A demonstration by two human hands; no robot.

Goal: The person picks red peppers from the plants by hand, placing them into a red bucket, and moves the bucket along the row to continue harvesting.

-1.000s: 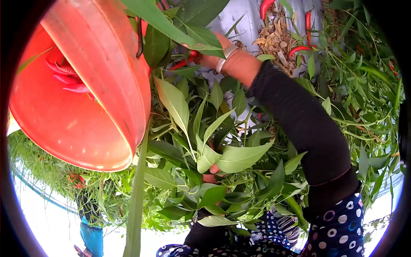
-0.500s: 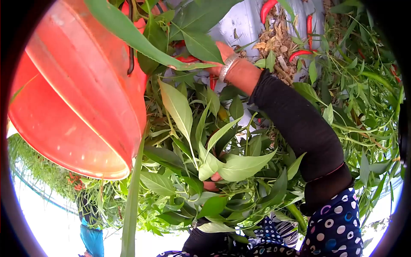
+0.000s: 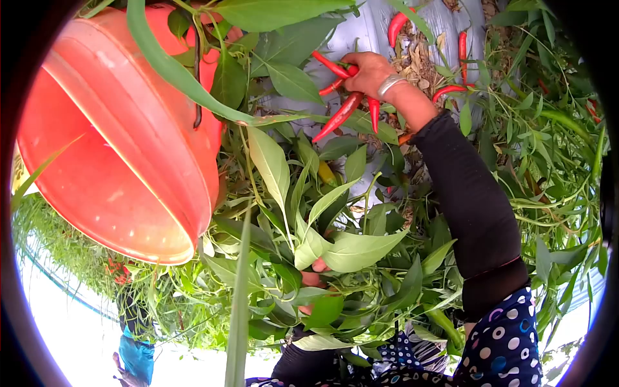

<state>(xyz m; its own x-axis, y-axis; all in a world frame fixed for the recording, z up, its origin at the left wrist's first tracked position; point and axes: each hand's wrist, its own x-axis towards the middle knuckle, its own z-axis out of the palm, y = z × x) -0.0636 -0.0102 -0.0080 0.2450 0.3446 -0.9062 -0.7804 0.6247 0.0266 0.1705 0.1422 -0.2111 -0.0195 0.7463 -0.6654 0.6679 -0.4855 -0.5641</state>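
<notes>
My right hand [image 3: 369,72], with a silver bracelet at the wrist, is closed around several red chilies [image 3: 340,117] that stick out from its fingers. It is above the pale plastic sheet [image 3: 371,29] on the ground. My left hand [image 3: 313,279] is mostly covered by the leaves of a chili plant [image 3: 361,251]; a few curled fingertips show among them, and what they grip is hidden. Left of both hands is a large orange-red bucket [image 3: 174,148], tilted, its mouth facing the lower left.
More red chilies [image 3: 398,27] lie on or hang over the sheet, beside dry leaf litter [image 3: 419,61]. Dense chili plants [image 3: 548,148] stand on the right. A long leaf [image 3: 238,309] crosses close to the camera. Another person in blue clothing [image 3: 137,358] is at the lower left.
My right hand has come out from behind the leaves, moving up and right, and the red chilies in it now show. The bucket looks slightly shifted in view. My left hand stays among the leaves.
</notes>
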